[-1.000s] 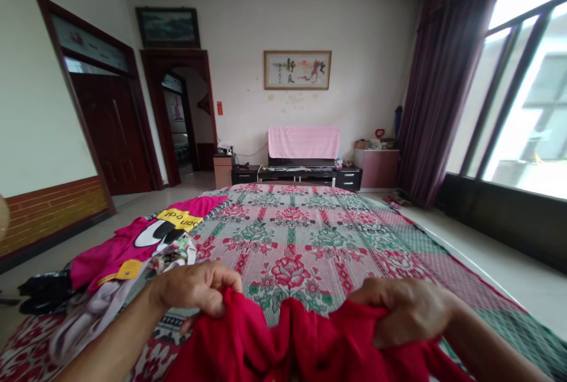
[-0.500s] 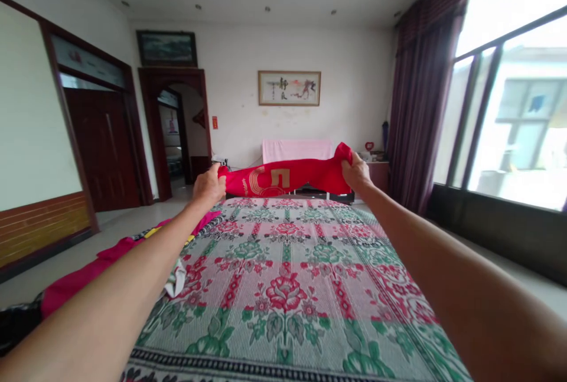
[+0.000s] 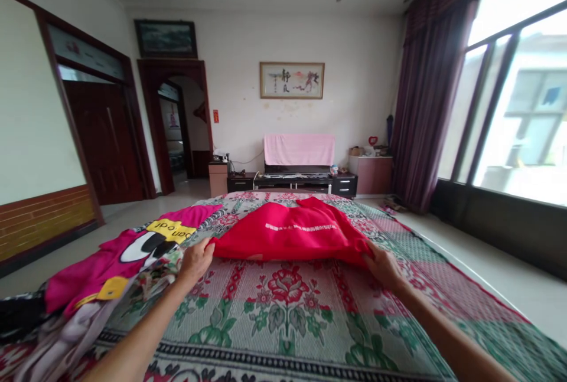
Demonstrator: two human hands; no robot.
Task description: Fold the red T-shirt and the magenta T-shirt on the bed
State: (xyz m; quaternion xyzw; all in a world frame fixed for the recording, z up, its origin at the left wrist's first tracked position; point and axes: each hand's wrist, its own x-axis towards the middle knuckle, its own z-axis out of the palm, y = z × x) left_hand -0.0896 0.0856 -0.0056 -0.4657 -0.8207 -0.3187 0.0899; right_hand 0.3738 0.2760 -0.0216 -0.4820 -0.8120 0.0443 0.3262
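Note:
A red shirt [image 3: 283, 231] with a line of white print is spread low over the patterned bedspread [image 3: 283, 323], its far part lying on it. My left hand [image 3: 197, 259] is closed on the shirt's near left corner. At the near right corner, my right hand [image 3: 384, 265] grips the cloth in the same way. The near edge is stretched between both hands, slightly bunched on the right. A flap of the shirt sticks out at its far right. The underside of the cloth is hidden.
Left of my left arm lies a pile of clothes, with a magenta printed garment [image 3: 104, 264] on top. Beyond the bed stand a low black TV cabinet [image 3: 292, 182] and a pink cloth [image 3: 299, 149] draped over something. A large window [image 3: 522, 110] is on the right.
Both hands have come down with the red shirt, from stretched out in the air to just above the bed. The shirt now spreads flat, showing white print instead of the gold design.

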